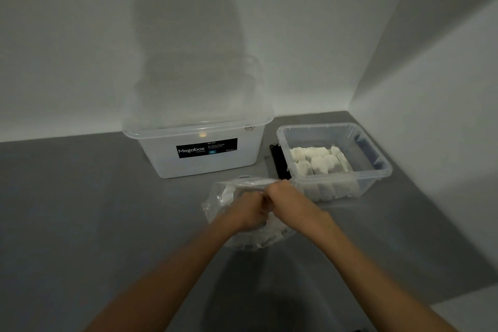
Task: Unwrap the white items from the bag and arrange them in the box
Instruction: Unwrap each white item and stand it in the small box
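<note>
Pinching the film of the clear plastic bag (215,203) with left hand (249,214) and right hand (281,197), fingers curled, knuckles nearly touching. Better to pull apart slowly, so white items (269,237) just under the grip do not spill on the grey surface (80,210). Right of the grip, clear box (388,167), partly filled already. Beyond-left, larger tub (161,143) labelled "Megabox", perhaps "12L"; small print unreadable.

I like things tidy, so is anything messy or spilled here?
Nothing looks spilled or broken. The white items stand in neat rows in the small clear box, filling only its left side. Both the left hand and right hand pinch the plastic bag. A black thing beside that box is too dark to identify.
</note>
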### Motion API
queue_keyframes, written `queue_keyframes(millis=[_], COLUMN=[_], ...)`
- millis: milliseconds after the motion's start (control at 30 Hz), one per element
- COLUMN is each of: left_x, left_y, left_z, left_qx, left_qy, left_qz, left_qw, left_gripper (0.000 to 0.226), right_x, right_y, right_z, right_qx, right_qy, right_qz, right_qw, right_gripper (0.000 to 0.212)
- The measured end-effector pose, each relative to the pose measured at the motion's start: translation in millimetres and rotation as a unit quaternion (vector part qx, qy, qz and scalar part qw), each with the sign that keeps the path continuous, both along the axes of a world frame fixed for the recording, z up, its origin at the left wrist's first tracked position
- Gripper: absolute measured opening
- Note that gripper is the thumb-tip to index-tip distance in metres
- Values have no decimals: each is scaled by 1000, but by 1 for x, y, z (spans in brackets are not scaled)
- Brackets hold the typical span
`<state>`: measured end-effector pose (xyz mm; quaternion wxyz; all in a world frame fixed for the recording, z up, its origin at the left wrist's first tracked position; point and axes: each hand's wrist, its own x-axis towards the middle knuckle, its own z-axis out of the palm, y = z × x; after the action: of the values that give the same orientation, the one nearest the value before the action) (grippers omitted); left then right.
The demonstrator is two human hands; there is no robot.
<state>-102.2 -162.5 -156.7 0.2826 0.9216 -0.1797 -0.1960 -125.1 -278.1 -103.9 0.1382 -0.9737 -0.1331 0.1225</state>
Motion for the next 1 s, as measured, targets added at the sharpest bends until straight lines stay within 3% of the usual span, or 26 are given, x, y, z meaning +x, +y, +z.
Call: queue_keyframes(millis=[200, 333, 433, 467, 600, 833, 1000], left_x=[-3, -2, -1, -3, -4, -7, -8], left_y=[-15, -16, -16, -15, -9, 31, 50], left_z=[-27, -37, -39, -33, -8, 61, 95], left_qx=[2, 19, 35, 33, -3, -56, -125], left_qy=[-16, -31, -29, -29, -34, -65, -78], left_qz=[7, 18, 7, 5, 8, -7, -17], left_qw=[1000, 999, 999, 999, 999, 996, 989], left_gripper=[14, 18, 8, 3, 19, 13, 17], right_x=[-11, -19, -24, -26, -28, -36, -35], right_y=[-4, -5, -5, -6, -13, -18, -6], right_z=[-12, -20, -15, -13, -5, 15, 24], right_qx=[51, 90, 114, 118, 148, 218, 254], right_qy=[-46, -16, -47, -63, -81, -125, -41], right_qz=[-73, -107, -115, -111, -130, -182, -134], right_qw=[995, 990, 986, 985, 977, 951, 957], right_gripper=[16, 20, 20, 19, 21, 19, 25])
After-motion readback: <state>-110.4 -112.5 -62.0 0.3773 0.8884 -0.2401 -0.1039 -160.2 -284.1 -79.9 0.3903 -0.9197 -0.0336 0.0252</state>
